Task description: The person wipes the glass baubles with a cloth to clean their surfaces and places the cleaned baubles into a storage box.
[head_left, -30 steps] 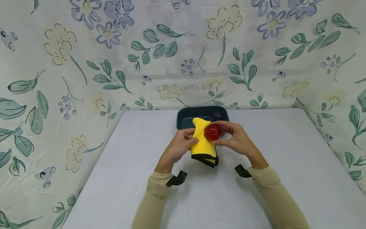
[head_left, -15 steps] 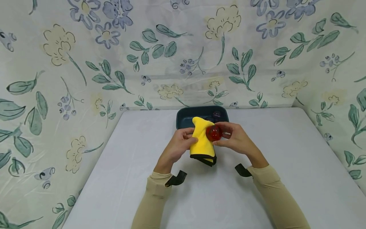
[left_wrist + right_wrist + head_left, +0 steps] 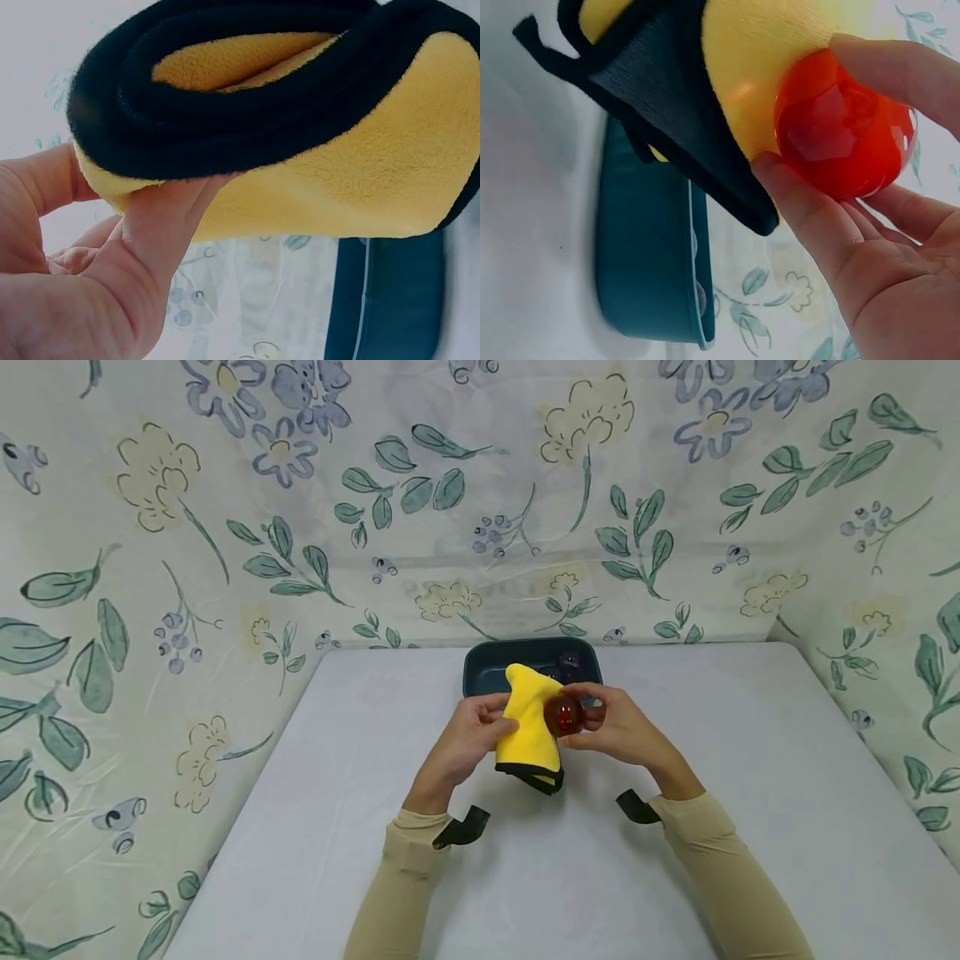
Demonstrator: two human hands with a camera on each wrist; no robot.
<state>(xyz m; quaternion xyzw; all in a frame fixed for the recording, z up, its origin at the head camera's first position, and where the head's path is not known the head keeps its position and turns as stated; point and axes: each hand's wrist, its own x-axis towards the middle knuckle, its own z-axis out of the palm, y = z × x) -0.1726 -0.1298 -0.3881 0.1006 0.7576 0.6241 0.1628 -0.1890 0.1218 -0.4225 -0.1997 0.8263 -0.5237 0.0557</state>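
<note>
1. Head view: the left hand [image 3: 468, 739] is gripping a folded yellow fleece cloth with black edging [image 3: 529, 732], fingers curled round its left side. The right hand [image 3: 615, 727] is pinching a translucent red plastic ball [image 3: 564, 715] between thumb and fingertips and is pressing it against the cloth's right face. Both things are being held above the pale grey desk [image 3: 300, 827], just in front of a dark teal plastic tray [image 3: 487, 664] standing at the desk's far edge. The cloth's long axis is running away from the person, and the ball is lying to the right of it, so the right hand is the nearer one to the ball.

2. Left wrist view: the thumb and fingers are clamping the cloth [image 3: 337, 172] from below; its rolled black hem is showing on top. The tray [image 3: 390, 300] is lying beneath.

3. Right wrist view: the thumb and forefinger are closing round the ball [image 3: 840, 127], which is touching the yellow fleece [image 3: 765, 60]. The tray [image 3: 645, 262] is sitting behind, holding small items too blurred to identify.
</note>
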